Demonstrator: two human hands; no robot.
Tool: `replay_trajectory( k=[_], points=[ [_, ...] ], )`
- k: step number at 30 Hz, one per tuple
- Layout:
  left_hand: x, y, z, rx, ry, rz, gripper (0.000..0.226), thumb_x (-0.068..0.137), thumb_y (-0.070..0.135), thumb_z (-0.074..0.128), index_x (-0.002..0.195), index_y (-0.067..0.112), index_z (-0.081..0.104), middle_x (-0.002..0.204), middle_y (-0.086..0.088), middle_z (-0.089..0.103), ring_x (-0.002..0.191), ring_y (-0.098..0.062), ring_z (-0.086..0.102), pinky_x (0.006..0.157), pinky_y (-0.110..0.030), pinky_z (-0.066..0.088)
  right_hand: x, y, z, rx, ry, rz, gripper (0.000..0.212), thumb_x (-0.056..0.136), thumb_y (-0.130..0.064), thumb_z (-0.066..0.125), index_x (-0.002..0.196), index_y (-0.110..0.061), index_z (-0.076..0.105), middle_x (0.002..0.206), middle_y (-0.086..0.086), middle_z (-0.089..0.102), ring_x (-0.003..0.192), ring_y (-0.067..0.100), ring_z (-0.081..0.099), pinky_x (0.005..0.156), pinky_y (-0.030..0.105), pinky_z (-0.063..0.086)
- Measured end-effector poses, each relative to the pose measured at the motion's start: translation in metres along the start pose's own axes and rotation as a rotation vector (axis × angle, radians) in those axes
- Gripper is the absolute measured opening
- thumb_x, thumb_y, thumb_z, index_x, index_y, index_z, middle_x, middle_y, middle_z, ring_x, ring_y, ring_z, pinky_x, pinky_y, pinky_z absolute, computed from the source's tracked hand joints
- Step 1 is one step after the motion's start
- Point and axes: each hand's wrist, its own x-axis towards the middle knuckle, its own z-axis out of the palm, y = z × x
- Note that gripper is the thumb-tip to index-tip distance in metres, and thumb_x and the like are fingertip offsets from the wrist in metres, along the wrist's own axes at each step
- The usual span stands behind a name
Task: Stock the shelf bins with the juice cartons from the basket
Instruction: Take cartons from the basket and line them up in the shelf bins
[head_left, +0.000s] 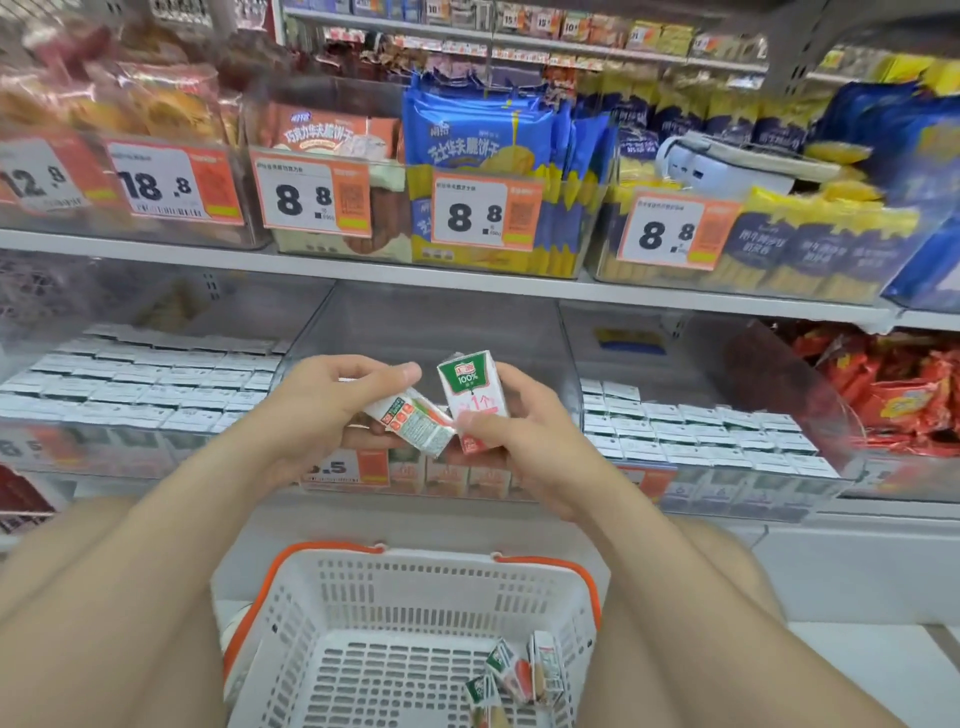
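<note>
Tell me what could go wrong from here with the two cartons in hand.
1. The left hand grips a tilted juice carton by one end; it might slip and drop toward the basket.
2. The right hand holds an upright carton that appears to touch it, so they may knock each other going into the middle bin.

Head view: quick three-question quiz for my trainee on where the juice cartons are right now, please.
1. True or false: the basket holds nothing.
2. The right hand holds its carton: A) upright, B) flat on the shelf, C) inside the basket.
3. How many cartons do the two hands hold altogether?
Key: 1 false, a few loose cartons lie in its near right corner. 2 A. 3 two; the left hand grips a tilted carton.
</note>
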Motion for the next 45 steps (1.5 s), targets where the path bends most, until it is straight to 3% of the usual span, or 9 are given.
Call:
replay_trajectory(
  k=[6, 9, 17, 20, 27, 32, 37, 40, 45],
  points=[
    [0.018, 0.008, -0.006, -0.196, -0.167, 0.027, 0.041, 0.098, 0.0, 0.063, 0.135, 0.014, 0.064, 0.116, -0.02, 0.076, 0.106, -0.032, 0.076, 0.092, -0.039, 0.063, 0.028, -0.014, -0.014, 0.069, 0.033, 0.084, 0.041, 0.098, 0.005, 0.064, 0.135, -0.012, 0.061, 0.117, 0.018, 0.076, 0.097, 0.036, 0.078, 0.082, 0.045, 0.065],
    [0.028, 0.012, -0.005, -0.101, -0.254, 0.095, 0.044, 0.096, 0.003, 0.068, 0.136, 0.018, 0.063, 0.118, -0.022, 0.075, 0.111, -0.034, 0.075, 0.096, -0.04, 0.061, 0.043, -0.019, -0.022, -0.025, 0.042, 0.112, 0.031, 0.098, -0.008, 0.067, 0.128, -0.016, 0.066, 0.112, 0.014, 0.078, 0.092, 0.032, 0.079, 0.086, 0.051, 0.065],
    [0.064, 0.015, 0.0, 0.421, 0.049, 0.358, 0.038, 0.077, 0.016, 0.093, 0.107, 0.019, 0.069, 0.11, -0.005, 0.073, 0.069, -0.031, 0.077, 0.062, -0.042, 0.066, 0.072, -0.007, -0.039, -0.747, 0.274, -0.172, 0.035, 0.087, -0.031, 0.081, 0.116, -0.026, 0.061, 0.102, -0.012, 0.075, 0.088, 0.003, 0.07, 0.073, 0.026, 0.058],
    [0.084, 0.01, -0.001, 0.579, 0.2, 0.497, 0.042, 0.07, 0.024, 0.099, 0.101, 0.026, 0.07, 0.101, 0.001, 0.072, 0.062, -0.021, 0.073, 0.055, -0.036, 0.064, 0.085, -0.002, -0.045, -0.975, 0.294, -0.28, 0.041, 0.09, -0.031, 0.079, 0.123, -0.025, 0.056, 0.113, -0.004, 0.067, 0.105, 0.02, 0.06, 0.084, 0.037, 0.049],
    [0.116, -0.019, 0.004, 1.145, 0.138, 0.52, 0.041, 0.08, 0.051, 0.085, 0.115, 0.036, 0.069, 0.093, 0.005, 0.063, 0.092, -0.024, 0.063, 0.07, -0.036, 0.045, 0.093, 0.007, -0.04, -1.158, 0.209, -0.206, 0.051, 0.096, -0.03, 0.075, 0.141, -0.017, 0.056, 0.099, -0.001, 0.059, 0.103, 0.027, 0.064, 0.077, 0.033, 0.044],
    [0.111, -0.025, 0.004, 1.673, 0.027, 0.438, 0.033, 0.108, 0.046, 0.052, 0.141, 0.043, 0.057, 0.121, 0.001, 0.065, 0.116, -0.03, 0.051, 0.082, -0.039, 0.036, 0.089, 0.011, -0.031, -1.191, 0.185, -0.202, 0.046, 0.097, -0.025, 0.072, 0.14, -0.018, 0.056, 0.124, 0.005, 0.063, 0.11, 0.026, 0.06, 0.084, 0.032, 0.043],
    [0.106, -0.032, -0.012, 1.59, -0.106, 0.18, 0.041, 0.114, 0.029, 0.036, 0.153, 0.038, 0.045, 0.144, -0.002, 0.049, 0.125, -0.034, 0.039, 0.096, -0.051, 0.038, 0.075, 0.009, -0.022, -1.118, 0.196, -0.338, 0.041, 0.1, -0.023, 0.069, 0.139, -0.022, 0.056, 0.129, -0.001, 0.059, 0.111, 0.02, 0.058, 0.095, 0.034, 0.046],
    [0.088, -0.027, -0.018, 1.401, -0.101, 0.296, 0.046, 0.109, 0.038, 0.046, 0.155, 0.037, 0.044, 0.157, 0.007, 0.044, 0.136, -0.029, 0.037, 0.108, -0.052, 0.038, 0.061, 0.011, -0.009, -1.092, 0.222, -0.474, 0.041, 0.101, -0.029, 0.068, 0.139, -0.02, 0.055, 0.124, -0.004, 0.059, 0.114, 0.017, 0.056, 0.096, 0.033, 0.048],
    [0.033, 0.004, -0.036, 0.749, -0.201, 0.505, 0.039, 0.093, 0.032, 0.081, 0.128, 0.034, 0.065, 0.125, 0.018, 0.071, 0.118, -0.003, 0.066, 0.102, -0.026, 0.052, 0.036, 0.005, 0.04, -0.716, 0.288, -0.618, 0.032, 0.098, -0.028, 0.074, 0.126, -0.02, 0.06, 0.112, -0.006, 0.061, 0.099, 0.01, 0.061, 0.083, 0.023, 0.05]
  ],
)
